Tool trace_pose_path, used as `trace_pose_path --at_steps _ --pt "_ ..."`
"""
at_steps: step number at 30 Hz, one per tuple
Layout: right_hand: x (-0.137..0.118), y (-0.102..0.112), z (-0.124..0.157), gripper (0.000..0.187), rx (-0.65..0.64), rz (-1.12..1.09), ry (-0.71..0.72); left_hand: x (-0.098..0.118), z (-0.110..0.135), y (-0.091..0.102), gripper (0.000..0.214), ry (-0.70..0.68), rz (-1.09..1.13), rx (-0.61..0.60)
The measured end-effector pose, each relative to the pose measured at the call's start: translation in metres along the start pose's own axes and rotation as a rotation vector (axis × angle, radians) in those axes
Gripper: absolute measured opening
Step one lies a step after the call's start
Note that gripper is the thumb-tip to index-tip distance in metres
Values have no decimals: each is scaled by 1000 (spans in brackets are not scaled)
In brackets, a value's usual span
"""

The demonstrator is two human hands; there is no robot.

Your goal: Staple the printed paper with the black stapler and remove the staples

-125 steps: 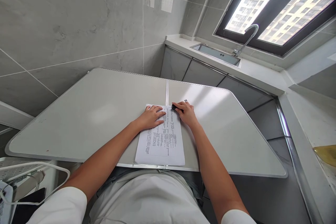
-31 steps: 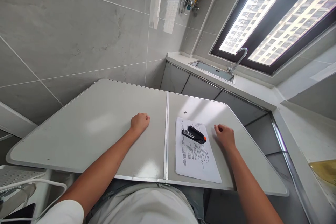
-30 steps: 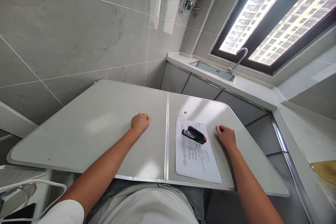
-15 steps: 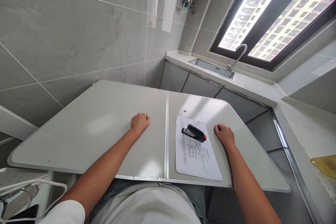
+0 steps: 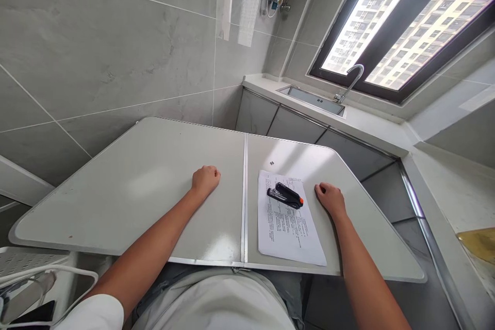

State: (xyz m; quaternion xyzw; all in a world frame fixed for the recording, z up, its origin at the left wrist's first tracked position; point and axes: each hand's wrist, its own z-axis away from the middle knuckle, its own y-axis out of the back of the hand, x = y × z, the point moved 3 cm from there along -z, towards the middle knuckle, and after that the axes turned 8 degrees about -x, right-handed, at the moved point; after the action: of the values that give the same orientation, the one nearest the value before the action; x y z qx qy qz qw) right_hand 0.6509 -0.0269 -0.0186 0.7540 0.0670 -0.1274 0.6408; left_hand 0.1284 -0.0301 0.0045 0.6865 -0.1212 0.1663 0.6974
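My left hand point(image 5: 206, 180) rests on the folding table point(image 5: 116, 191) as a loose fist, left of the metal seam. Curled fingers close my right hand point(image 5: 330, 198) too, on the table right of the papers. Nothing shows in either hand. Between them lie printed sheets of paper point(image 5: 282, 240), their upper part under a black stapler point(image 5: 285, 196) with an orange tip. The stapler lies on its side at a slant, apart from both hands. Beyond the paper's top edge sit small dark bits point(image 5: 271, 163), perhaps staples.
A grey tiled wall point(image 5: 108, 36) runs along the far left. Past the table stand a counter with a sink point(image 5: 313, 100), a faucet point(image 5: 351, 82) and a window point(image 5: 402, 26). A white rack point(image 5: 50, 268) with items is at lower left.
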Motion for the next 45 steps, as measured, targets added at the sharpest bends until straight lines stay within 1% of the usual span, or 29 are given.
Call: trace_pose_path --at_steps 4,8,12,15,17,19,21,22,24,26,27,29,31,33,37,41,45 --pt "-2 2 4 44 27 -130 111 3 2 1 29 -5 10 1" --pt "-10 -2 6 45 -43 -120 177 5 3 1 29 -19 23 -10" --pt "-17 -2 6 45 -71 -98 154 6 3 1 29 -21 36 0" --pt "-17 0 6 45 -82 -120 115 7 5 3 31 -34 75 38" --pt "-18 4 7 47 -68 -182 95 10 6 6 33 -55 119 75" --pt "-23 9 11 49 -22 -297 80 13 8 8 35 -87 163 101" --pt "-35 12 15 50 -12 -438 87 16 10 8 37 -124 199 104" --pt "-45 13 18 49 -43 -501 115 18 10 8 37 -137 211 99" --pt "-69 13 24 46 -175 -578 229 19 11 7 37 -154 228 77" --pt "-95 12 31 42 -304 -597 379 20 11 5 38 -163 240 53" --pt "-106 11 35 43 -339 -585 444 20 11 5 38 -166 246 46" --pt "-124 9 41 47 -347 -517 529 20 11 4 38 -172 257 41" --pt "-136 7 45 48 -316 -443 550 20 10 3 38 -173 262 40" --pt "-145 3 49 42 -292 -425 532 20 10 1 38 -171 260 37" --pt "-161 -3 54 33 -303 -507 529 20 8 -2 37 -166 251 30" --pt "-176 -8 56 33 -318 -558 567 21 8 -3 37 -169 241 28" --pt "-184 -10 57 32 -323 -564 573 21 7 -3 37 -154 237 2"
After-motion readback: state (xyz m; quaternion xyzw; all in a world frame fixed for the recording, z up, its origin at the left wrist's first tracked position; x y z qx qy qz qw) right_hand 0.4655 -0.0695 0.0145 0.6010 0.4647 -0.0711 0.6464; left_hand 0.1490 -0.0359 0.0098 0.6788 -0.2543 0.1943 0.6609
